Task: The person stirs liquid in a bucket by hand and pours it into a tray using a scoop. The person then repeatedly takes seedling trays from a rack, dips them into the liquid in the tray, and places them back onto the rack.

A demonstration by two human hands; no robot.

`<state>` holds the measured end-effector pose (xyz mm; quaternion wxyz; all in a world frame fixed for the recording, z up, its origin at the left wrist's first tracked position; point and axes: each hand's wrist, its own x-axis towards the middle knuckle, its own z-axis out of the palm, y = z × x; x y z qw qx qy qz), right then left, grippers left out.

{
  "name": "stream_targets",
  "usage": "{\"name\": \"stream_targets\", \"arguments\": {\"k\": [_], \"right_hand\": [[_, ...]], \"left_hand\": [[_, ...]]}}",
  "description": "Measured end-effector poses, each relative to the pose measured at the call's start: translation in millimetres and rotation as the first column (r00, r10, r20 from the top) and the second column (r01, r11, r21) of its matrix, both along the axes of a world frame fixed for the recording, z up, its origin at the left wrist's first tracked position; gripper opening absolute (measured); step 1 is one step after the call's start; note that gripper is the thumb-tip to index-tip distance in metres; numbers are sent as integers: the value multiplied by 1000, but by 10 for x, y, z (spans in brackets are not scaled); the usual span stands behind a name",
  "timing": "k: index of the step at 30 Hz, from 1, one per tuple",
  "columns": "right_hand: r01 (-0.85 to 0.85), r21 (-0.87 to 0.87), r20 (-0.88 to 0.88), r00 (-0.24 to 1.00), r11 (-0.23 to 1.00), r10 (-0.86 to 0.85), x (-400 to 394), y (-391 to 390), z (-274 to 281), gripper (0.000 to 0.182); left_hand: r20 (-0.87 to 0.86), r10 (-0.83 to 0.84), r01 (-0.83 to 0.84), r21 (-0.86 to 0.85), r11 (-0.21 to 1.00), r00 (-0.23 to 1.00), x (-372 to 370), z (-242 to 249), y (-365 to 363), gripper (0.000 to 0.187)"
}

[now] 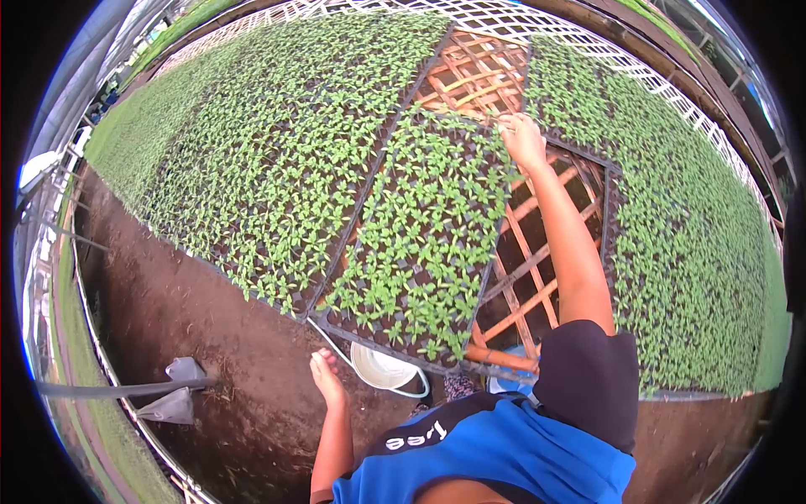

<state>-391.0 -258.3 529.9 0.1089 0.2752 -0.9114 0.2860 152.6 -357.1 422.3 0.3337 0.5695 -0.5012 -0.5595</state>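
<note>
A black seedling tray (458, 364) full of small green seedlings (428, 218) lies slightly askew in front of me on a wooden lattice (529, 286). My right hand (522, 139) reaches to the tray's far right corner, its fingers bent and pressed together. Whatever they pinch there is hidden. Below the tray's near left corner, my left hand (324, 375) hangs beside a white bucket (382, 366). Its fingers are loosely apart, with nothing visible in them.
Seedling trays (277, 160) spread to the left, and more trays (688, 227) to the right. Bare lattice (478, 71) shows beyond the middle tray. A blue container (510, 382) sits under the near edge. Grey plastic (175, 395) lies on the soil at left, near a pole (117, 390).
</note>
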Motion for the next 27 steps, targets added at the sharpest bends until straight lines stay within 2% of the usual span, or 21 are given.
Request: {"name": "stream_targets", "arguments": {"k": [3, 5, 6, 9, 11, 12, 15, 16, 19, 21, 22, 23, 25, 27], "right_hand": [[-70, -139, -54, 997, 988, 63, 579, 591, -228, 27], [-99, -280, 15, 994, 955, 107, 1184, 966, -280, 26], [-79, -288, 0, 997, 954, 83, 1424, 1132, -433, 25], [11, -414, 236, 967, 910, 95, 2299, 1519, -586, 26], [53, -404, 331, 939, 913, 92, 2776, 1678, -624, 25], [34, -416, 358, 925, 909, 129, 2934, 1754, -692, 25], [-8, -438, 398, 895, 899, 202, 3175, 1974, -809, 24], [-16, -444, 404, 889, 896, 216, 3225, 2033, -811, 24], [2, -447, 429, 878, 894, 213, 3324, 2219, -588, 25], [-28, -384, 362, 915, 923, 178, 3291, 2370, -578, 26], [-3, -412, 410, 893, 911, 189, 3271, 2448, -576, 27], [27, -436, 462, 864, 900, 198, 3292, 2503, -537, 27], [-11, -374, 455, 869, 927, 194, 3256, 2621, -495, 26], [-45, -398, 441, 866, 916, 234, 3229, 2696, -420, 26]], "left_hand": [[-49, -9, 6, -50, 999, 999, 148, 5, -153, 39], [-67, -25, 18, -90, 996, 997, 211, 35, -188, 38], [-73, -35, 28, -102, 994, 997, 227, 71, -198, 37], [-133, -90, 68, -160, 985, 987, 278, 59, -245, 37], [-125, -82, 58, -185, 981, 989, 240, 110, -261, 35], [-105, -121, 91, -257, 962, 987, 224, 154, -284, 35], [-187, -178, 101, -361, 927, 966, 27, 352, -398, 32], [-167, -247, 159, -417, 895, 955, -39, 373, -489, 33], [-179, -311, 212, -421, 882, 933, -387, 764, -577, 31], [-80, -353, 298, -387, 873, 932, -644, 1010, -598, 36], [45, -422, 403, -406, 820, 905, -769, 958, -749, 41], [122, -453, 465, -351, 813, 883, -894, 976, -821, 48], [62, -467, 461, -314, 830, 882, -1151, 1142, -760, 58], [183, -518, 548, -205, 811, 836, -1356, 1125, -865, 63]]}}
